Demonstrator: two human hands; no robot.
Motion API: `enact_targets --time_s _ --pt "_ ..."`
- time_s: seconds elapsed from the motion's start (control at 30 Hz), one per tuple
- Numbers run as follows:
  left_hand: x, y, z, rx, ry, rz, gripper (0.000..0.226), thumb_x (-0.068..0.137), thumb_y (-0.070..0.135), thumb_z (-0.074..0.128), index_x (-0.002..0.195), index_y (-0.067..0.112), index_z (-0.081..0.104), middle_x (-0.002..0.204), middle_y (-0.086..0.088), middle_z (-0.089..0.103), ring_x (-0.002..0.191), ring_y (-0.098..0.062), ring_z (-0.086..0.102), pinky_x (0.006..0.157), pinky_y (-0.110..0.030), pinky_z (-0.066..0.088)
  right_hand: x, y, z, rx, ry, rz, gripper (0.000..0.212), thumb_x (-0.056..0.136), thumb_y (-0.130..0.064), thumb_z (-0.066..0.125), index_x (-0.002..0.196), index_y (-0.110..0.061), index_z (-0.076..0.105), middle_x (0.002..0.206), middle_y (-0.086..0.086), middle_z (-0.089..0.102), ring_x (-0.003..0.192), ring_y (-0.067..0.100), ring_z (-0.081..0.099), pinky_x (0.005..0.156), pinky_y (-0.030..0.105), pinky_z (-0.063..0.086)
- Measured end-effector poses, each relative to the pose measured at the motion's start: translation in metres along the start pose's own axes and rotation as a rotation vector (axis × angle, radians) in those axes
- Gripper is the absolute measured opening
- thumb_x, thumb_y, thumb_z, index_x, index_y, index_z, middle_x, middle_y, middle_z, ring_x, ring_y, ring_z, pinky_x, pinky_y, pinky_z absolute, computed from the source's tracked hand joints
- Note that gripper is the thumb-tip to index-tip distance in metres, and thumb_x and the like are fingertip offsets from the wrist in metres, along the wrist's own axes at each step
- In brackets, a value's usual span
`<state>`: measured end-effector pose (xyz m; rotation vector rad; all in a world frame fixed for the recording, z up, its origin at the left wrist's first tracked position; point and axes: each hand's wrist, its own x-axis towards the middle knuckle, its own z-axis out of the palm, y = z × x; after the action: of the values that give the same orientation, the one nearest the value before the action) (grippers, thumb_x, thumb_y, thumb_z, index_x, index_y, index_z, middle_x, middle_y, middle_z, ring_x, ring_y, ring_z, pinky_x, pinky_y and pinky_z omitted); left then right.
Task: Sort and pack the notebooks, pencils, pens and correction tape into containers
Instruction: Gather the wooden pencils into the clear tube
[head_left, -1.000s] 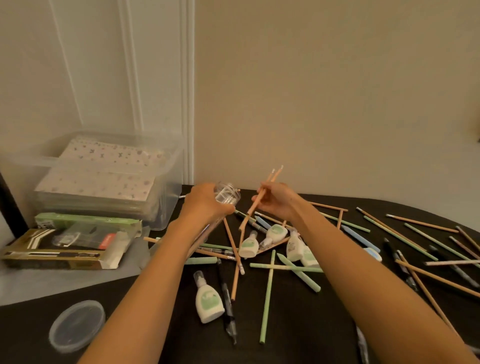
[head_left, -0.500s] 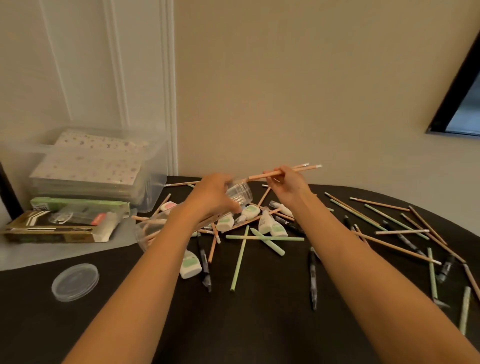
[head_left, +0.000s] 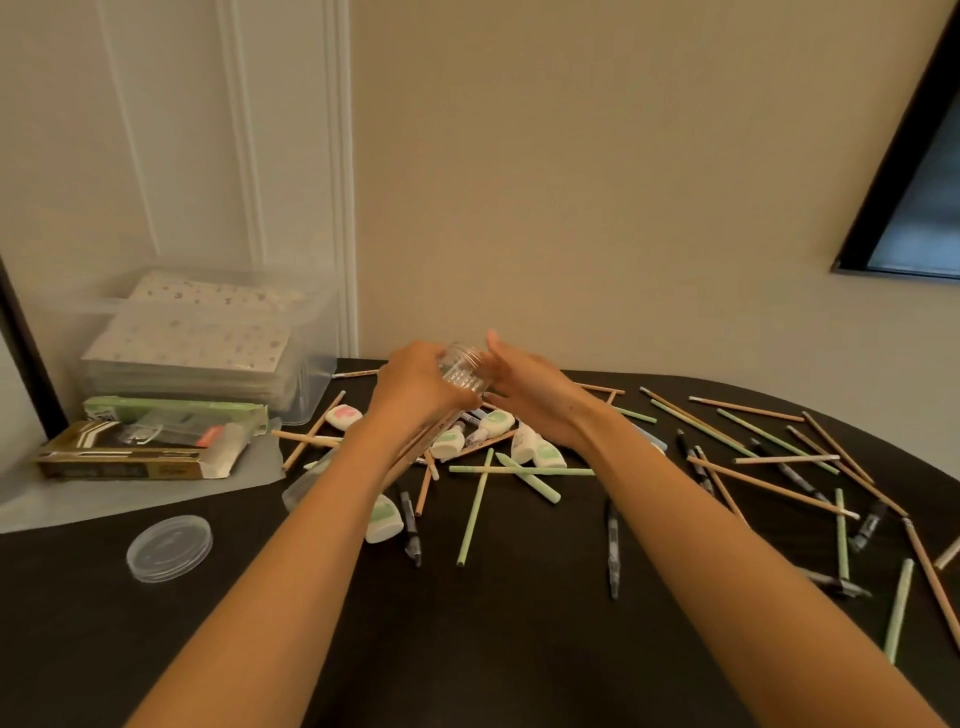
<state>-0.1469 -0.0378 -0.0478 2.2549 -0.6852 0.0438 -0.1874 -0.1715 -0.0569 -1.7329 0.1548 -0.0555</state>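
Half a second before, the right hand (head_left: 524, 387) had pinched a few wooden pencils level above the pile; now those pencils were gone from its fingers, which had opened flat beside the mouth of the clear jar (head_left: 466, 373). Wooden shafts showed below the left wrist, along the jar's line, so the pencils had probably gone in, though the jar's contents could not be made out.

Nearest the camera, the jar's clear lid (head_left: 170, 547) lay alone on the black table (head_left: 498, 639). Beyond it the loose stock remained: green pencils (head_left: 476, 506), black pens (head_left: 613, 548), and the white correction tape dispensers (head_left: 535, 447), crossed over one another, with more wooden pencils (head_left: 769, 486) fanned out to the right.

Farther on, the left hand (head_left: 415, 387) was closed around the jar, holding it tilted above the heap, its mouth turned toward the right hand.

Against the wall, the notebooks (head_left: 192, 338) sat stacked inside the clear tub (head_left: 306, 374), so that part looked finished. Most pencils, pens and tape were still unsorted.
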Motion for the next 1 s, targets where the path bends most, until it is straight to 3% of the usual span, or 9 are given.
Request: enact_targets --time_s 0.07,0.17,0.3,0.37,0.47,0.57,0.7,0.8,1.0 --pt "0.001 -0.006 -0.004 0.018 0.062 -0.037 0.055 0.074 0.027 0.076 0.122 0.011 0.055 0.111 -0.008 0.061 0.089 -0.019 0.053 0.076 -0.029 0.042 0.002 0.0 -0.002 0.103 0.033 -0.02 0.055 0.1 -0.042 0.026 0.131 -0.003 0.049 0.143 0.011 0.045 0.135 0.021 0.037 0.115 0.041 0.023" --pt "0.007 -0.018 -0.011 0.056 0.168 -0.095 0.062 0.074 0.032 0.075 0.127 0.012 0.051 0.12 -0.008 0.058 0.106 -0.024 0.054 0.08 -0.03 0.04 0.013 0.004 -0.001 0.153 0.203 0.009 0.038 0.102 -0.029 0.032 0.11 -0.007 0.062 0.126 0.012 0.06 0.118 0.023 0.054 0.106 0.04 0.039" --pt "0.017 -0.038 -0.016 0.122 0.194 -0.19 0.059 0.076 0.038 0.071 0.125 0.013 0.05 0.119 -0.01 0.058 0.106 -0.027 0.055 0.083 -0.035 0.044 0.034 0.022 0.023 -0.132 0.235 0.214 0.029 0.098 -0.012 0.042 0.119 0.001 0.057 0.119 0.017 0.063 0.088 0.022 0.065 0.076 0.028 0.052" --pt "0.021 -0.046 -0.018 0.142 0.185 -0.232 0.057 0.078 0.038 0.069 0.125 0.012 0.049 0.118 -0.01 0.058 0.107 -0.027 0.055 0.08 -0.033 0.042 0.049 0.033 0.036 -0.319 0.236 0.214 0.027 0.094 -0.007 0.048 0.115 0.004 0.06 0.114 0.019 0.065 0.079 0.02 0.063 0.073 0.028 0.052" --pt "0.027 -0.056 -0.019 0.16 0.17 -0.27 0.054 0.08 0.036 0.068 0.124 0.011 0.049 0.118 -0.01 0.058 0.107 -0.026 0.055 0.075 -0.03 0.037 0.074 0.048 0.054 -0.638 0.216 0.141 0.024 0.09 -0.009 0.053 0.107 0.004 0.066 0.106 0.018 0.067 0.087 0.022 0.062 0.084 0.035 0.051" --pt "0.034 -0.065 -0.015 0.2 0.145 -0.294 0.055 0.079 0.039 0.068 0.124 0.011 0.051 0.119 -0.009 0.059 0.109 -0.027 0.055 0.074 -0.031 0.037 0.091 0.057 0.068 -0.887 0.165 0.116 0.027 0.088 -0.018 0.059 0.106 0.002 0.062 0.107 0.019 0.065 0.099 0.031 0.062 0.082 0.037 0.049" --pt "0.044 -0.072 -0.01 0.189 0.124 -0.304 0.059 0.078 0.04 0.068 0.125 0.011 0.05 0.121 -0.012 0.057 0.111 -0.03 0.054 0.085 -0.036 0.043 0.104 0.063 0.064 -1.127 0.143 0.169 0.028 0.089 -0.017 0.059 0.113 -0.003 0.056 0.112 0.014 0.061 0.104 0.028 0.06 0.084 0.036 0.05" --pt "0.048 -0.074 -0.008 0.181 0.121 -0.297 0.061 0.079 0.039 0.068 0.128 0.011 0.046 0.124 -0.011 0.056 0.114 -0.029 0.053 0.089 -0.037 0.043 0.106 0.059 0.053 -1.102 0.148 0.231 0.03 0.088 -0.023 0.061 0.111 -0.005 0.057 0.105 0.01 0.063 0.092 0.021 0.06 0.077 0.029 0.05" --pt "0.055 -0.075 -0.002 0.171 0.1 -0.265 0.062 0.081 0.04 0.067 0.13 0.011 0.044 0.125 -0.01 0.056 0.113 -0.028 0.053 0.088 -0.035 0.044 0.107 0.048 0.018 -0.556 0.221 0.37 0.011 0.095 -0.014 0.044 0.087 -0.007 0.045 0.07 0.007 0.054 0.053 0.013 0.054 0.05 0.022 0.047"
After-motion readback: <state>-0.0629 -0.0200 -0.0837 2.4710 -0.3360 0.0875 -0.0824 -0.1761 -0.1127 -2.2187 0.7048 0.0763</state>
